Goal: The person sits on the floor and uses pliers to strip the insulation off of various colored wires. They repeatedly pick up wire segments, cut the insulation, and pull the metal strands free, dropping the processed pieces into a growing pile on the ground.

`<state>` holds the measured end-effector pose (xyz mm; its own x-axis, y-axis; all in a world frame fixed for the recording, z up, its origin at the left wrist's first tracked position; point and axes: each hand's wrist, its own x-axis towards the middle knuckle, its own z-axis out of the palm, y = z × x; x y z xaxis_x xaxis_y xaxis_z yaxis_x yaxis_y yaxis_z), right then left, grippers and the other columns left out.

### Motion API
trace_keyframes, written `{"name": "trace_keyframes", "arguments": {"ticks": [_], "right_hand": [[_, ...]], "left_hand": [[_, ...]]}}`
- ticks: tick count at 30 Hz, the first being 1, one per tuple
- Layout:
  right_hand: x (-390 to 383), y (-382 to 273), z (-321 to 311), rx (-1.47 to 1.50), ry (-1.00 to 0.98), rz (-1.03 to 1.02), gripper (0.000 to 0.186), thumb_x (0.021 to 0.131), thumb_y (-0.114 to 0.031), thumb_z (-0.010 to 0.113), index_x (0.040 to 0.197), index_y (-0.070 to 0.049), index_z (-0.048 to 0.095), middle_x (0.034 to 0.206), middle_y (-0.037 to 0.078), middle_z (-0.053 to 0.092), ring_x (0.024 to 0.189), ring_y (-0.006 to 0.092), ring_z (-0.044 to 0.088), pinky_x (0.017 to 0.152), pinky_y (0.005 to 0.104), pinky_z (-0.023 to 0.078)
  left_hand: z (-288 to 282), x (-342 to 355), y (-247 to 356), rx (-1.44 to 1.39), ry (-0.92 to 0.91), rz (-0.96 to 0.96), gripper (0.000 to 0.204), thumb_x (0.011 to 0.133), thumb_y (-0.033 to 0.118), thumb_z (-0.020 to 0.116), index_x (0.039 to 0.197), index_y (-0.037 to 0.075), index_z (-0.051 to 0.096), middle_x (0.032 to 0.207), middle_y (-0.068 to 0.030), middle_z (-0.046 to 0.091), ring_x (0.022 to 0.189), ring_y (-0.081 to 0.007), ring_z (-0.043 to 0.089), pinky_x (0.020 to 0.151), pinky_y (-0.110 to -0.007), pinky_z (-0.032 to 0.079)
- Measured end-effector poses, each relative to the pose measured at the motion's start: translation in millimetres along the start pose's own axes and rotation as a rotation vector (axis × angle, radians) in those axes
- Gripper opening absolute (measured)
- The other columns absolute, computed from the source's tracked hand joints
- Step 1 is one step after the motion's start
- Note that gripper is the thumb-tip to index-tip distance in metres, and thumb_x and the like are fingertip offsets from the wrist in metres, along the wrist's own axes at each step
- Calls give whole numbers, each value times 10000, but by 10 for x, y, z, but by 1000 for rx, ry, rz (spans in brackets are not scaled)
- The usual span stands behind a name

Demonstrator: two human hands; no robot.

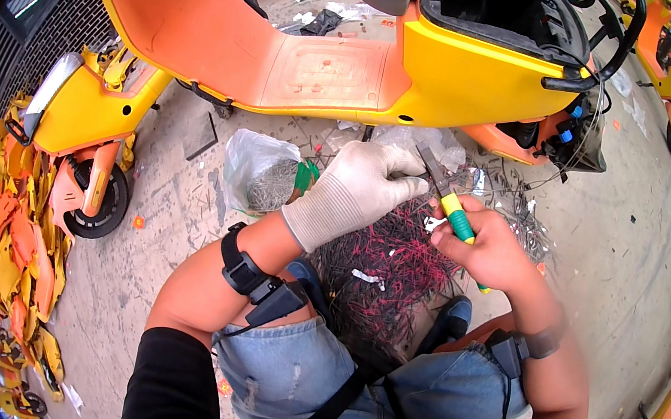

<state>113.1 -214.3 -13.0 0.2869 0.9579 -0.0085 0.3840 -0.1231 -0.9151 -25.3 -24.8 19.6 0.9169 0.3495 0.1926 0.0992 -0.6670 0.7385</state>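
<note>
My right hand [491, 243], bare, is closed round the green and yellow handle of a knife [460, 219]. Its grey blade points up and to the left, close to the fingertips of my left hand [360, 187]. That hand wears a whitish knit glove, its thumb and fingers drawn together; whatever they pinch is too small to make out. Beneath both hands spreads a heap of black and dark red wire scraps [387, 269] on the floor between my feet. Left of the glove stands a clear plastic bag [249, 158] with fine grey strands in it, a green piece beside it.
A yellow and orange scooter [329, 78] stands right in front, its black compartment [495, 12] uncovered and loose cables at its right end. Another scooter [98, 118] and piled orange and yellow panels [17, 249] lie to the left. More scooters [670, 60] line the right side.
</note>
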Motion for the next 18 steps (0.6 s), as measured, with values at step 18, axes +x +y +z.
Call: {"name": "trace_keyframes", "arguments": {"ticks": [18], "right_hand": [[-81, -215, -215, 335, -190, 294, 228, 848, -116, 715, 1006, 46, 685, 854, 74, 679, 736, 135, 634, 690, 270, 504]], "left_hand": [[-66, 24, 13, -248, -339, -133, 196, 969, 175, 580, 962, -4, 661, 716, -56, 619, 659, -134, 600, 640, -311, 500]]}}
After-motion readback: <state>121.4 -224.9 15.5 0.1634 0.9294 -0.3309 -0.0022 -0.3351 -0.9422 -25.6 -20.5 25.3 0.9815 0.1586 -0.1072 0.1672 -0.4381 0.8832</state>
